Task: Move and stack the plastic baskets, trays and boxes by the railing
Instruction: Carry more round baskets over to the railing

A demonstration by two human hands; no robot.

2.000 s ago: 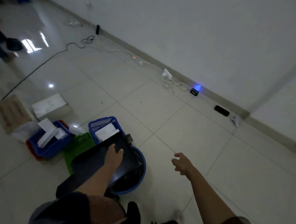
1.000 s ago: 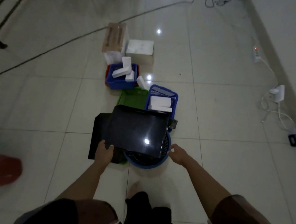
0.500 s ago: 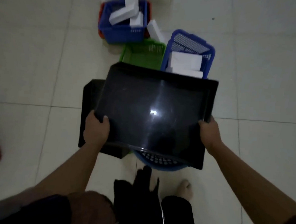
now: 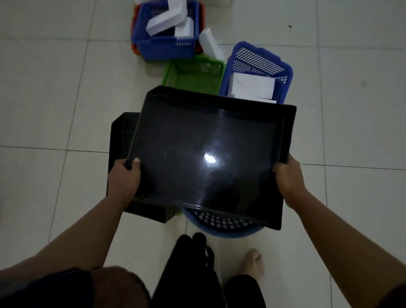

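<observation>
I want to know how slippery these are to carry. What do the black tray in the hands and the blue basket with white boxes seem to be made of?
black tray: probably smooth, glossy plastic; its flat bottom mirrors a bright light spot.
blue basket: looks like moulded plastic with a matte finish; its wall is an open grid of small holes.
white boxes: probably cardboard, plain and matte, though this is uncertain.

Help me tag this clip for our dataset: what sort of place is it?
Probably an indoor room or hallway used for sorting, dimly lit. It has a glossy tiled floor, plastic baskets holding white boxes set directly on it, and both hands lift a black tray.
</observation>
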